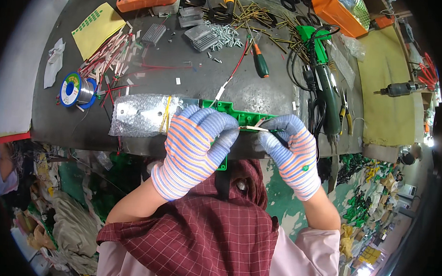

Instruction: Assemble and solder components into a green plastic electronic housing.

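Both hands wear striped knit gloves and meet over a long green plastic housing point(224, 107) at the table's near edge. My right hand point(293, 152) pinches a short wire with a white sleeve point(256, 128) between thumb and forefinger. My left hand point(195, 143) is closed at the other end of that wire, by a bit of red; its fingertips partly hide what they grip. A red wire with a white sleeve point(220, 92) rises from the housing toward the far side. Beside my left hand lies a bubble-wrapped flat piece point(139, 116) with a yellow band around it.
To the left are a solder spool point(72, 90), a pile of red-and-white wires point(107, 53) and a yellow sheet point(97, 29). Farther back lie finned metal blocks point(201, 37), screws point(224, 36) and a screwdriver point(260, 61). A green power tool point(328, 100) and pliers point(347, 115) lie right.
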`<state>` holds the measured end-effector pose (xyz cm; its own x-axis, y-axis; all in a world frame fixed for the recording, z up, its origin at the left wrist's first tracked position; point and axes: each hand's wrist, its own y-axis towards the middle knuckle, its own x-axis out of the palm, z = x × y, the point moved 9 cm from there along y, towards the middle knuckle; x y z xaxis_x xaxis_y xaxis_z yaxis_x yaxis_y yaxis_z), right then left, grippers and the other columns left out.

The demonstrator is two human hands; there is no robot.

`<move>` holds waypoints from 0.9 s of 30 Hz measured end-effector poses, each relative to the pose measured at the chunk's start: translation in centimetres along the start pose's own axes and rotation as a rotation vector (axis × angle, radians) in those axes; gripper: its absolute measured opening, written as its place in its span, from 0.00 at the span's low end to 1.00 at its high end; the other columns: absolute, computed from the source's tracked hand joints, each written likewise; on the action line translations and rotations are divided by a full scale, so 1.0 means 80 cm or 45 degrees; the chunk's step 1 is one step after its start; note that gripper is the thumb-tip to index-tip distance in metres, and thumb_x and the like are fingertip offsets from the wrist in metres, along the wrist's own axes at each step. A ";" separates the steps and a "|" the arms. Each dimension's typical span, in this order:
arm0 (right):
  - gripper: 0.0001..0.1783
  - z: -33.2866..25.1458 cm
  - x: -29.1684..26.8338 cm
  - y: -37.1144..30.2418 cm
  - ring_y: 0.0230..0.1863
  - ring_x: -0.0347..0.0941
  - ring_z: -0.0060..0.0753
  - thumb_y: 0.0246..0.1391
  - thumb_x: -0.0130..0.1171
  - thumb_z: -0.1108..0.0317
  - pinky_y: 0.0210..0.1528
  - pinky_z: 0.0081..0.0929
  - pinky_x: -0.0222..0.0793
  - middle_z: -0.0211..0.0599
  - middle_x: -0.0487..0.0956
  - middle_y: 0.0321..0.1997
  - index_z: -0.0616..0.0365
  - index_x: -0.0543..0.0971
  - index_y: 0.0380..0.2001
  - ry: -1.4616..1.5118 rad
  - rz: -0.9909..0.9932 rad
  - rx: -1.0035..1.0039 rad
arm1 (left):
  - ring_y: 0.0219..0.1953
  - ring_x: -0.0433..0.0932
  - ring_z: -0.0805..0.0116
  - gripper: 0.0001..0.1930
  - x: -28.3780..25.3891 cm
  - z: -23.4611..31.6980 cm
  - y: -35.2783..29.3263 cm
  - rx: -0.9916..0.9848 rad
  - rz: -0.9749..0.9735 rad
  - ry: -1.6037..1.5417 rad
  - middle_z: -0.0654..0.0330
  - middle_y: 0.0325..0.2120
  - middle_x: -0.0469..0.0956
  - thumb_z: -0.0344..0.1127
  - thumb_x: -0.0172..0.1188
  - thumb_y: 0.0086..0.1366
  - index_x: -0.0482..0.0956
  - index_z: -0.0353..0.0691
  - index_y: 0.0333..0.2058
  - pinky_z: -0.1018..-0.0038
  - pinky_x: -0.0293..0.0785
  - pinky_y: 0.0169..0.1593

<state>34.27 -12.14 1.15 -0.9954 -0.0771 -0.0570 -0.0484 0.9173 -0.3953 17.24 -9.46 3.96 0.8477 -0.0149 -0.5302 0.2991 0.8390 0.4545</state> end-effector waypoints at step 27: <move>0.06 -0.044 0.015 -0.004 0.30 0.78 0.46 0.50 0.66 0.67 0.34 0.38 0.74 0.37 0.80 0.28 0.53 0.80 0.32 -1.084 0.066 -0.835 | 0.33 0.76 0.58 0.09 0.006 0.000 -0.009 0.090 0.005 0.070 0.60 0.28 0.79 0.33 0.71 0.51 0.81 0.44 0.31 0.63 0.69 0.40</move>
<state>32.81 -11.19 4.41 -0.6250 -0.0464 -0.7792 -0.2944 0.9385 0.1803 17.48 -10.05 3.39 0.8241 0.0195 -0.5661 0.3281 0.7983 0.5050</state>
